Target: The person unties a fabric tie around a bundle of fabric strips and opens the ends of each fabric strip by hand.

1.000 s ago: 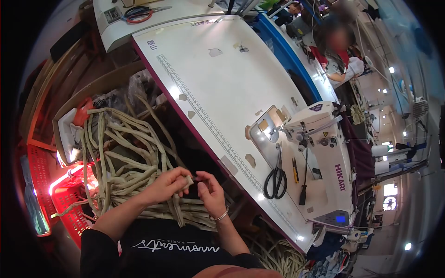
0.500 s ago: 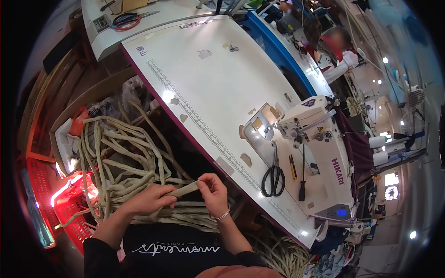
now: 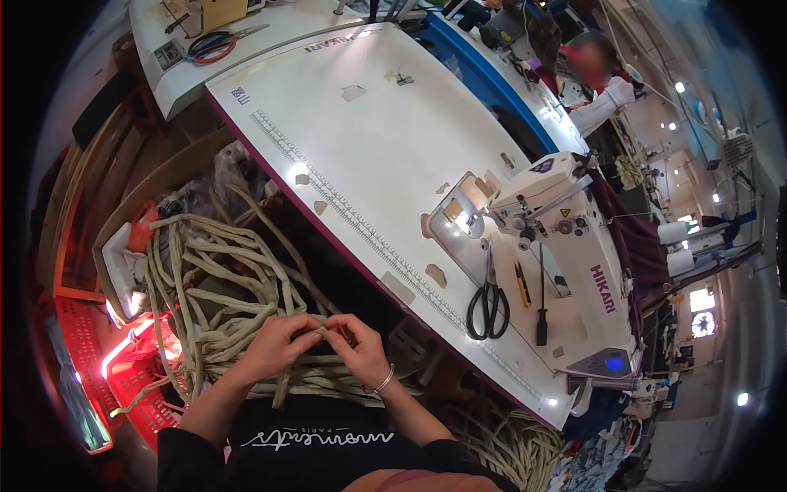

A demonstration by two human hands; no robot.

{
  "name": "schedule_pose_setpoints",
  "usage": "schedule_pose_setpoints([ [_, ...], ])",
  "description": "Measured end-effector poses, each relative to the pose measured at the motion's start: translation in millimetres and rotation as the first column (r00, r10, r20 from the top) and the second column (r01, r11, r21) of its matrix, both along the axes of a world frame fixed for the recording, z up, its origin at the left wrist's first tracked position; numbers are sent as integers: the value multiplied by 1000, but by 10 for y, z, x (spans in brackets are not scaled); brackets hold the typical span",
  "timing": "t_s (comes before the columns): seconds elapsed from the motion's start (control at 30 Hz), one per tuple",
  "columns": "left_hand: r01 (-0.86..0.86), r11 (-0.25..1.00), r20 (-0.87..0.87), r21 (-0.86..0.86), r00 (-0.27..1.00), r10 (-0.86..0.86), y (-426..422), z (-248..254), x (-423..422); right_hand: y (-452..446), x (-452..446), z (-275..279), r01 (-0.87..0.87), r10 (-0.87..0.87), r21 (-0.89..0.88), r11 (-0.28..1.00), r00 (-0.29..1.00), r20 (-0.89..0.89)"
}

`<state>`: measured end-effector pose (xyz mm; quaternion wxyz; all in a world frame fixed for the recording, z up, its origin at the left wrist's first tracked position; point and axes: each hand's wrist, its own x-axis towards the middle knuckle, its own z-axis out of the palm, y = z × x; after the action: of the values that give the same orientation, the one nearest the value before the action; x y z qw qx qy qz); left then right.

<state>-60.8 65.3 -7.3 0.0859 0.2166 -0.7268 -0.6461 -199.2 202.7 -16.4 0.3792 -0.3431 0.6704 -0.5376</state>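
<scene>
Both hands meet in front of my chest, over a bundle of long pale green fabric tubes (image 3: 238, 313). My left hand (image 3: 279, 346) is closed, its thumb and fingers pinching the end of a fabric tube (image 3: 323, 331). My right hand (image 3: 359, 351), with a bracelet at the wrist, pinches the same end from the other side. The fingertips nearly touch and hide most of the piece between them. More tubes lie below and to the left of the hands.
A white sewing table (image 3: 385, 148) carries a sewing machine (image 3: 566, 221), black-handled scissors (image 3: 489, 307), a yellow cutter (image 3: 522, 284) and a screwdriver (image 3: 541, 320). Red baskets (image 3: 135, 385) stand at left. More tubes (image 3: 516, 451) hang below the table. Another person (image 3: 602, 94) sits at back right.
My hands have come closer together. The stretch of tube that showed flat between them is now mostly hidden in the fingers. The view has shifted slightly.
</scene>
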Motion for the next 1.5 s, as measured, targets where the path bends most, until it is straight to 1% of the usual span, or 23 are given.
schedule_pose_setpoints([
  [0.1,19,1000,14,1,1000,-19,8,-6,33,6,-7,-38,-28,29,17,999,998,-51],
  [0.17,8,1000,4,-15,1000,-8,42,-62,42,11,12,-69,5,-4,20,1000,998,-69],
  [0.27,49,997,-6,-65,999,-49,102,-141,86,44,-21,-151,61,-60,14,998,996,-69],
  [0.37,152,966,214,208,957,-196,52,37,161,50,-104,-174,105,-105,-8,994,994,-28],
  [0.4,209,972,228,106,947,-228,8,-16,203,58,-125,-163,119,-120,-15,993,993,-9],
  [0.47,314,944,263,-103,924,-279,-127,-167,312,71,-151,-147,91,-90,14,996,996,-11],
  [0.53,157,921,92,-358,987,-133,-147,-143,324,79,-113,-144,64,-64,32,997,998,-6],
  [0.57,58,881,-6,-469,998,-69,-158,-120,325,65,-75,-142,50,-50,33,998,999,-3],
  [0.6,47,875,-21,-483,998,-66,-153,-37,289,42,-41,-149,36,-36,32,999,999,-1],
  [0.7,24,970,-21,-242,999,-30,-22,12,113,0,87,-206,44,-44,5,999,999,18],
  [0.73,-69,986,-66,-151,996,60,53,-43,50,-9,105,-181,52,-52,1,999,996,75],
  [0.83,-58,995,5,-78,998,59,75,-88,45,-16,103,-101,76,-75,-2,997,994,74],
  [0.93,-89,992,-40,-89,996,86,96,-79,68,28,55,-151,13,-14,25,1000,1000,10],
  [1.03,-108,990,-66,-91,993,102,122,-108,85,55,21,-187,-5,10,110,994,999,-41],
  [1.13,-179,979,-89,-101,981,170,180,-47,50,43,43,-153,19,-15,86,996,999,-43],
  [1.23,-161,984,-50,-72,986,157,169,-77,41,44,47,-165,24,-20,61,998,998,-65],
  [1.33,-163,984,-51,-68,986,160,172,-73,26,49,42,-130,23,-19,66,998,998,-62],
  [1.5,-166,983,-74,-76,984,160,178,-110,20,64,47,-161,2,0,19,1000,998,-65],
])
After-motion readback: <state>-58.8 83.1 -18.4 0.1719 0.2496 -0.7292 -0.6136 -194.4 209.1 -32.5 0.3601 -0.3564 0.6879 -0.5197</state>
